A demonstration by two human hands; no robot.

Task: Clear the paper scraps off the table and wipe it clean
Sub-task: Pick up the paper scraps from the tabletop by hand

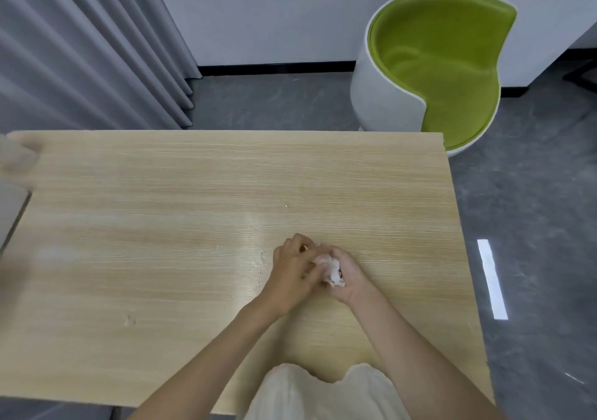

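Crumpled white paper wad clutched by left hand and right hand together, at the pale wooden table's near right, tiny scraps strewn on the table, green chair beyond its far right corner.

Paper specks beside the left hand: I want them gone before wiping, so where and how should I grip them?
The paper specks lie scattered and tiny on the table, likely too low for any sideways approach. Come straight down from above with a fingertip pinch grip, cluster by cluster; the left hand is nearest.
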